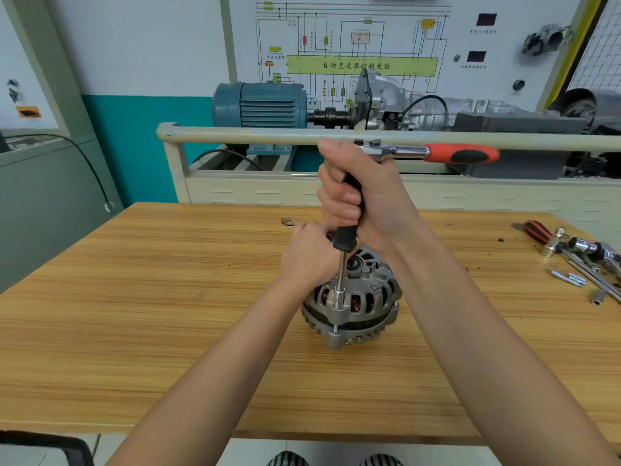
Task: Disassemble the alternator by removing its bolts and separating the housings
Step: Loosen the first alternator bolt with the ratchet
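Note:
A grey alternator (356, 307) stands on the wooden table (168, 297), its ribbed housings stacked one above the other. My left hand (311, 253) rests curled on its top far-left side and holds it. My right hand (356, 196) grips the black handle of an upright socket driver (344, 243). The driver's steel shaft ends in a socket (337, 297) set on a bolt at the alternator's near rim. A ratchet with a red handle (460, 153) sticks out to the right from the top of the driver, above my right hand.
Loose tools (578, 257), among them a ratchet, a red-and-black handle, sockets and bolts, lie at the table's right edge. Behind the table stands a training bench with a rail (235, 134), a blue motor (258, 105) and a gearbox.

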A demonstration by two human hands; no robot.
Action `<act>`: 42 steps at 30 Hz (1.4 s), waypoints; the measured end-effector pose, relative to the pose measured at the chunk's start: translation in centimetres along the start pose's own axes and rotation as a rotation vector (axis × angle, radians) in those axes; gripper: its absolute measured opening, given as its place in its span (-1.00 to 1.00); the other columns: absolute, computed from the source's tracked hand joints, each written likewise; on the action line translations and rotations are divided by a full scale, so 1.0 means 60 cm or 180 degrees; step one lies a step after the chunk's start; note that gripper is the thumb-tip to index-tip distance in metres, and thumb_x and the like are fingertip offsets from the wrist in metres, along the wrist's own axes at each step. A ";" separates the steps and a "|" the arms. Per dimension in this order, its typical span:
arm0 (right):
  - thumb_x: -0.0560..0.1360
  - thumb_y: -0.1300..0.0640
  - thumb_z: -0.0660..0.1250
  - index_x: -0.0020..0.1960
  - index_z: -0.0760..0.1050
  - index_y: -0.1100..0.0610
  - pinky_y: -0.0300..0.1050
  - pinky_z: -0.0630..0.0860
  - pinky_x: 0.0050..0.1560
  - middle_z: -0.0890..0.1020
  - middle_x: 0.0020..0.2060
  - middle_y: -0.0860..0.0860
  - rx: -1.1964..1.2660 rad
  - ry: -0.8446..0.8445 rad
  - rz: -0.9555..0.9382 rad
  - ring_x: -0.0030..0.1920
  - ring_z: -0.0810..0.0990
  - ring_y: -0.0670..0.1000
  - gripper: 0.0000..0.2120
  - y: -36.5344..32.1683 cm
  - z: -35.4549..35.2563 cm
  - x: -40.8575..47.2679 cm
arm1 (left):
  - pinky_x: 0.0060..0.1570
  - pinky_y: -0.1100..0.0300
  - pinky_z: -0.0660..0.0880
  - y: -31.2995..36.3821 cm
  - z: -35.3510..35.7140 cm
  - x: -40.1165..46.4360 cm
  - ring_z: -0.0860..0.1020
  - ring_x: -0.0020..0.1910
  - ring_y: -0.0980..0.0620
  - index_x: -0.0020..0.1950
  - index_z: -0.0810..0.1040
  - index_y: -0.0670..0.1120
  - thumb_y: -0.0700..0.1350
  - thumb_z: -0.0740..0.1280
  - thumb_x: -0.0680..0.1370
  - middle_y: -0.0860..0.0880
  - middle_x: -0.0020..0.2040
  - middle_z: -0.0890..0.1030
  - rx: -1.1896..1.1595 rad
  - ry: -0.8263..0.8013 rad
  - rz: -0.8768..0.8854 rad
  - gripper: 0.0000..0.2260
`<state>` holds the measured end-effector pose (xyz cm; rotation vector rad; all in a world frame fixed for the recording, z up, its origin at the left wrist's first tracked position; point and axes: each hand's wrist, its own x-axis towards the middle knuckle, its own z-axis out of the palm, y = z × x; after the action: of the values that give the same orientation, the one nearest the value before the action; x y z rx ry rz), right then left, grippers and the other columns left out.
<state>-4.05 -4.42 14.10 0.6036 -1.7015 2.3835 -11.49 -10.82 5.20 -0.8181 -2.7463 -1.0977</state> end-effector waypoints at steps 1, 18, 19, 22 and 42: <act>0.55 0.11 0.28 -0.45 0.33 0.11 -0.36 0.19 -0.61 0.30 -0.65 -0.08 -0.0182 0.0217 -0.0115 -0.66 0.24 -0.13 -0.60 0.004 0.000 -0.003 | 0.13 -0.03 0.44 0.000 0.000 -0.001 0.39 0.16 -0.12 -0.08 0.46 -0.02 0.27 0.04 0.39 -0.08 0.01 0.57 0.0050 -0.0039 0.0037 -0.57; 0.55 0.14 0.32 -0.46 0.26 0.07 -0.31 0.13 -0.59 0.24 -0.63 -0.09 -0.0420 0.1234 -0.0563 -0.63 0.15 -0.11 -0.56 -0.047 0.001 -0.022 | 0.30 -0.25 0.25 0.012 0.013 -0.016 0.24 0.42 -0.14 0.37 0.43 -0.09 0.35 0.03 0.46 -0.11 0.40 0.41 0.0684 0.0330 -0.0547 -0.32; 0.55 0.14 0.32 -0.45 0.26 0.07 -0.31 0.13 -0.59 0.24 -0.63 -0.09 -0.0444 0.1291 -0.0493 -0.64 0.15 -0.11 -0.57 -0.041 0.002 -0.025 | 0.28 -0.24 0.26 0.012 0.013 -0.017 0.25 0.40 -0.14 0.37 0.43 -0.09 0.33 0.03 0.45 -0.11 0.38 0.42 0.0685 0.0349 -0.0547 -0.32; 0.54 0.14 0.34 -0.45 0.26 0.06 -0.32 0.13 -0.59 0.23 -0.63 -0.10 -0.0395 0.1504 -0.0373 -0.63 0.14 -0.11 -0.57 -0.027 0.001 -0.031 | 0.26 -0.21 0.28 0.014 0.013 -0.018 0.27 0.37 -0.14 0.36 0.43 -0.10 0.31 0.05 0.44 -0.11 0.35 0.44 0.0705 0.0376 -0.0562 -0.33; 0.49 0.25 0.34 -0.35 0.28 0.12 -0.29 0.17 -0.58 0.28 -0.58 -0.05 -0.0711 0.2247 -0.0804 -0.60 0.20 -0.11 -0.68 -0.012 0.025 -0.031 | 0.29 -0.21 0.24 0.021 0.015 -0.022 0.19 0.44 -0.15 0.43 0.36 -0.12 0.34 0.04 0.50 -0.12 0.44 0.34 0.0829 0.0342 -0.0696 -0.31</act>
<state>-1.75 -5.34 14.39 -0.0657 -1.4273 1.8673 -9.64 -10.06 4.97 -0.4222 -2.8532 -0.7603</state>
